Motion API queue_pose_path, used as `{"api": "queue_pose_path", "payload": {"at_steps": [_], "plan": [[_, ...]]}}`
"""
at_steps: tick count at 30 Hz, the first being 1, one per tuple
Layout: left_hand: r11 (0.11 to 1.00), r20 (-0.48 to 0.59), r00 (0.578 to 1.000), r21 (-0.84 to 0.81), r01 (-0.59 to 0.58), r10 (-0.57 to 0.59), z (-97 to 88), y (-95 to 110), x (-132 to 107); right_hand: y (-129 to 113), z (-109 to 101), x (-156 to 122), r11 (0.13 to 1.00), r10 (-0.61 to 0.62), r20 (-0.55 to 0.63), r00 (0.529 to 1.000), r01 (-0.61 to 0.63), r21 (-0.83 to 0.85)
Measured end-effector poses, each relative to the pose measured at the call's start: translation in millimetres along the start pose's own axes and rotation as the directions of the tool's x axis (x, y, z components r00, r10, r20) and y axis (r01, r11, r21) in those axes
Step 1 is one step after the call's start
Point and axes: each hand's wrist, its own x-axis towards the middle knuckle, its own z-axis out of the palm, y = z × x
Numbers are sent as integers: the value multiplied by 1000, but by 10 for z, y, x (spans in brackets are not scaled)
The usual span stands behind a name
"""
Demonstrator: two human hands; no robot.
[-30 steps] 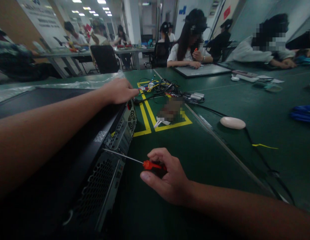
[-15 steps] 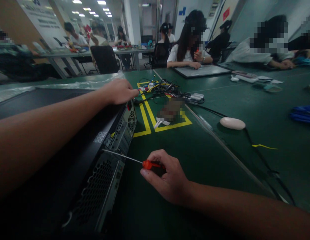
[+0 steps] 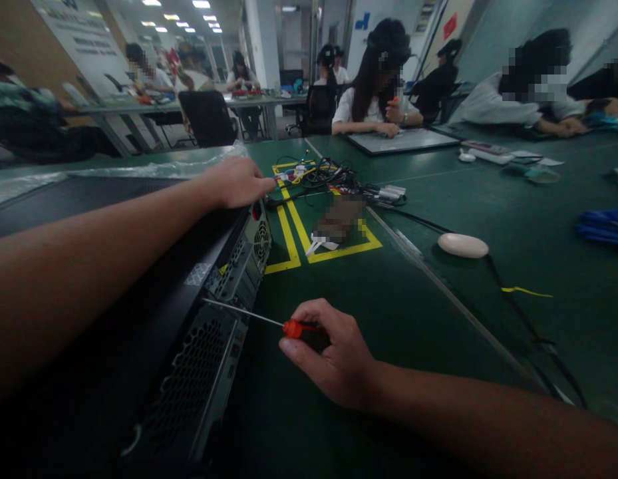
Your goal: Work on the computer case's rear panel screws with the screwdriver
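Note:
A black desktop computer case (image 3: 139,266) lies on its side at the left, its metal rear panel with vent holes facing right. My left hand (image 3: 236,183) grips the case at its far rear corner, above the round fan grille; some of its fingers are hidden. In my right hand (image 3: 338,352) is a screwdriver (image 3: 293,328) with a red and black handle, fingers closed around it. The long thin shaft points left, and its tip meets the rear panel close to the top cover's edge. Any screw at the tip is too small to make out.
Beyond the case lies a tangle of cables (image 3: 333,174) near yellow tape marks (image 3: 291,249). A pale oval mouse-like object (image 3: 462,245) and a blue bundle (image 3: 605,227) are at the right. Across the green table (image 3: 428,319), a person works over a flat panel (image 3: 408,141).
Almost nothing differs. The view has shifted very slightly; both hands and the screwdriver keep their places against the case.

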Motion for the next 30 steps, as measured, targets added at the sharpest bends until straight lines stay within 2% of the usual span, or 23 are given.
{"api": "queue_pose_path", "payload": {"at_steps": [11, 18, 25, 30], "plan": [[1000, -3, 1000, -13, -10, 10, -23, -3, -10, -37, -10, 17, 998, 29, 20, 999, -30, 49], [1000, -14, 1000, -1, -8, 8, -4, -16, 6, -42, -28, 40, 999, -41, 58, 997, 42, -10], [1000, -17, 1000, 18, -5, 5, -3, -5, 13, -1, -3, -6, 1000, 17, 14, 1000, -18, 16], [1000, -14, 1000, 5, 8, -8, 1, -7, 9, 0, -2, 13, 1000, -10, 9, 1000, 10, -17]]}}
